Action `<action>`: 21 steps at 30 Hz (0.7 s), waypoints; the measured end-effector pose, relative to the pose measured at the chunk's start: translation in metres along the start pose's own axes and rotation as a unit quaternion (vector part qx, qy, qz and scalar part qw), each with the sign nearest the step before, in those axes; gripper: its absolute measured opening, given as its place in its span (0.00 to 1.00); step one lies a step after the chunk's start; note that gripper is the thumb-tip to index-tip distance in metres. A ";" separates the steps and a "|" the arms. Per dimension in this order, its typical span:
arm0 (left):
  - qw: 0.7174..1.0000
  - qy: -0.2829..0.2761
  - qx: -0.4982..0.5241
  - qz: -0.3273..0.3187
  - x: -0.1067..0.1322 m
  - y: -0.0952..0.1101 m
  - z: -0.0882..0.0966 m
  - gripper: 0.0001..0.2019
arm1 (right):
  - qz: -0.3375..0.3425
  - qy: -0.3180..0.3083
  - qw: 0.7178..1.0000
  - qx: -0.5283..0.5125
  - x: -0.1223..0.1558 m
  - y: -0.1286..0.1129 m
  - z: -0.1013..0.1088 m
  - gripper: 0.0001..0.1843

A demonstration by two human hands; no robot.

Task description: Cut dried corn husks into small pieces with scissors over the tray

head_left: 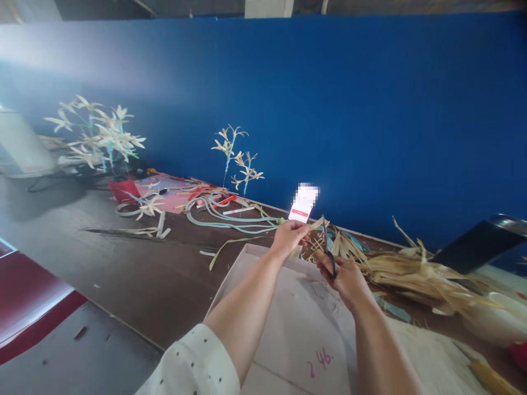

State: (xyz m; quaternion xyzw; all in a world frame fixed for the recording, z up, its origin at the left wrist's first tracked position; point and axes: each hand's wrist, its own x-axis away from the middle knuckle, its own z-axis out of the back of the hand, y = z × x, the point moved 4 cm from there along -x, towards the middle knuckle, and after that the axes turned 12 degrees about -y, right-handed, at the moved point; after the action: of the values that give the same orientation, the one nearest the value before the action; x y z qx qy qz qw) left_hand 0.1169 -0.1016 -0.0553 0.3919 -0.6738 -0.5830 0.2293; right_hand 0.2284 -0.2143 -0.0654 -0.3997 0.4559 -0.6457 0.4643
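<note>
My left hand (pixel 289 236) is closed in a pinch on a small woven straw piece (pixel 314 243), held above a pale cardboard sheet (pixel 296 323). My right hand (pixel 345 276) grips black-handled scissors (pixel 328 248), fingers through the loops, blades pointing up against the woven piece. Both forearms reach out over the cardboard; a white dotted sleeve covers my left arm.
A pile of dried husks (pixel 415 271) lies to the right along the blue wall. Light blue cords (pixel 224 215), straw flower stems (pixel 233 148) and a red pot with flowers (pixel 122 189) sit on the dark table at left. A white card (pixel 302 204) leans behind my hands. A white bowl (pixel 500 321) rests at right.
</note>
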 end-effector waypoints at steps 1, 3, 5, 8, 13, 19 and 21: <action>1.000 0.001 0.001 -0.002 0.000 0.000 0.000 0.07 | -0.006 -0.006 1.000 -0.009 0.000 0.001 0.000 0.19; 1.000 -0.011 0.000 0.000 0.001 0.001 -0.001 0.07 | -0.022 -0.021 0.999 -0.037 -0.001 0.003 -0.001 0.18; 1.000 -0.025 -0.005 0.010 0.002 0.002 -0.003 0.08 | -0.022 -0.021 0.998 -0.049 -0.001 0.004 -0.001 0.17; 0.999 -0.038 -0.010 0.029 0.004 0.003 -0.005 0.07 | -0.028 -0.018 0.998 -0.048 -0.002 0.003 0.000 0.16; 0.997 -0.067 0.005 0.034 0.006 0.001 -0.008 0.06 | -0.024 -0.023 0.999 -0.037 -0.002 0.005 0.001 0.16; 0.993 -0.099 0.029 0.051 0.008 0.000 -0.011 0.08 | -0.005 -0.020 0.999 -0.024 -0.007 0.014 0.005 0.18; 0.992 -0.104 0.025 0.061 0.009 0.000 -0.011 0.09 | -0.005 -0.019 1.000 -0.020 -0.007 0.014 0.006 0.19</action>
State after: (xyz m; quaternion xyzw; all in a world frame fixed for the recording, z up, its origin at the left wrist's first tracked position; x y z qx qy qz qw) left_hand 0.1204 -0.1154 -0.0542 0.2928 -0.7314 -0.5881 0.1832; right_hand 0.2388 -0.2105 -0.0777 -0.4234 0.4580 -0.6309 0.4614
